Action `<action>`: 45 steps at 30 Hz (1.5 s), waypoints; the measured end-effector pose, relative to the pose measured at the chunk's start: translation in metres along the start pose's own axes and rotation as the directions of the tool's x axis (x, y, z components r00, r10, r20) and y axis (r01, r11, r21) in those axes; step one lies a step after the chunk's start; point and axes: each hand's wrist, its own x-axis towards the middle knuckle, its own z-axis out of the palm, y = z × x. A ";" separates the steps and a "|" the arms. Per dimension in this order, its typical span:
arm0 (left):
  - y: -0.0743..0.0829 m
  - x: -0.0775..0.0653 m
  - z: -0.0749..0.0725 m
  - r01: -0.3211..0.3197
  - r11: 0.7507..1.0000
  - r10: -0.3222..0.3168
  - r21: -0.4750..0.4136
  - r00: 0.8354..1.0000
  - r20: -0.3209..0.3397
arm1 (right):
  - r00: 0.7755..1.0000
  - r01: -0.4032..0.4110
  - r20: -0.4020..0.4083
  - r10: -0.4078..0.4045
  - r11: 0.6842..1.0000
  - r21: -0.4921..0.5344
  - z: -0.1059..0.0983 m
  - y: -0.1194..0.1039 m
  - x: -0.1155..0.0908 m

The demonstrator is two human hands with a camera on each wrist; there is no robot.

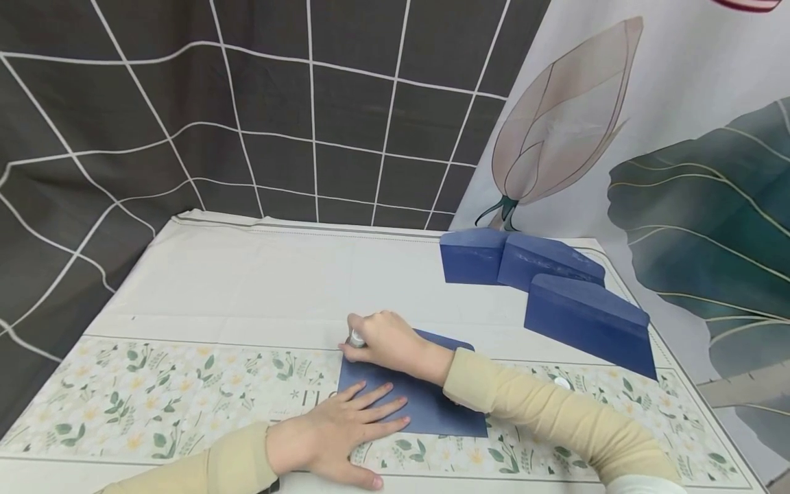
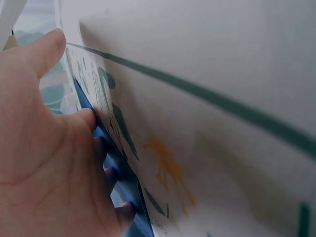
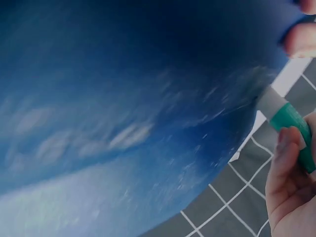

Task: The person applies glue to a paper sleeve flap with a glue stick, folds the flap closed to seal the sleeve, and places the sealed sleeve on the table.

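Note:
A blue paper envelope [image 1: 441,412] lies on the patterned tablecloth in front of me. My left hand [image 1: 336,436] rests on its near left part with fingers spread. In the left wrist view the fingertips touch the blue paper [image 2: 118,168]. My right hand [image 1: 395,346] grips a glue stick [image 3: 291,121] with a green and white barrel, its tip at the edge of the envelope. Whitish glue smears [image 3: 131,136] streak the blue surface in the right wrist view. The right hand and forearm cover part of the envelope in the head view.
Three more blue envelopes lie at the back right: one on the left [image 1: 472,264], one in the middle [image 1: 543,264] and one nearer me [image 1: 586,319]. A small white round object [image 1: 561,383] sits beyond my right sleeve. A dark grid curtain [image 1: 345,110] hangs behind the table.

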 end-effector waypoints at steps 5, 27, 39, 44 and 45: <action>0.000 0.000 -0.001 0.007 1.000 -0.007 -0.002 1.000 0.005 | 0.999 0.034 -0.015 -0.035 0.999 -0.030 0.000 -0.001 0.000; -0.002 0.003 -0.004 0.024 0.998 -0.020 -0.065 0.998 0.066 | 0.999 -0.029 -0.024 0.028 1.000 -0.010 -0.015 0.014 -0.031; -0.003 0.002 -0.001 0.000 0.997 0.003 -0.083 0.999 0.046 | 0.995 -0.100 -0.024 0.099 0.994 -0.042 -0.025 0.026 -0.058; -0.002 0.002 -0.001 -0.002 0.998 0.005 -0.066 0.999 0.035 | 0.991 -0.132 -0.027 0.131 0.991 -0.034 -0.028 0.031 -0.070; -0.002 0.002 -0.001 -0.002 0.998 0.004 -0.063 0.999 0.033 | 0.990 -0.137 -0.026 0.136 0.990 -0.033 -0.029 0.032 -0.072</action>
